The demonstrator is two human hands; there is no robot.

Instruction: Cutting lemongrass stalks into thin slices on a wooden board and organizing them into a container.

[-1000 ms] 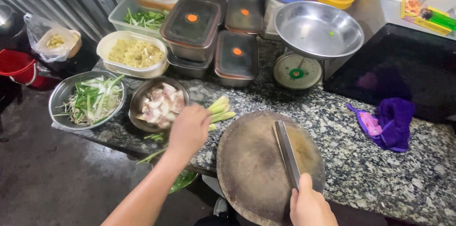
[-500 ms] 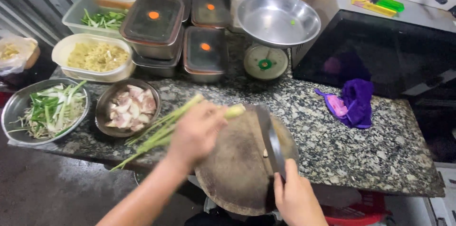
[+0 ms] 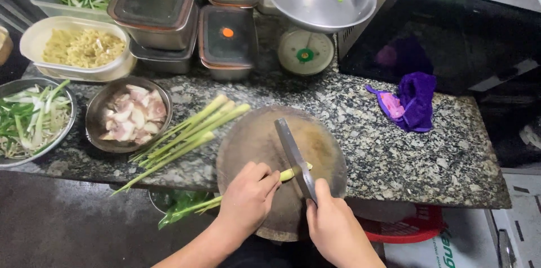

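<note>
Pinching a pale green stalk (image 3: pixel 290 173) flat on the round wooden board (image 3: pixel 256 138), the left hand (image 3: pixel 245 197) has its fingers curled tight around it; the stalk's leafy end trails off the board edge, partly hidden by the hand. The right hand (image 3: pixel 332 226) grips a knife (image 3: pixel 293 152), fingers wrapped over the handle, which is hidden; the blade crosses the stalk. More stalks (image 3: pixel 186 133) lie on the speckled granite tabletop (image 3: pixel 394 150) just left of the board.
</note>
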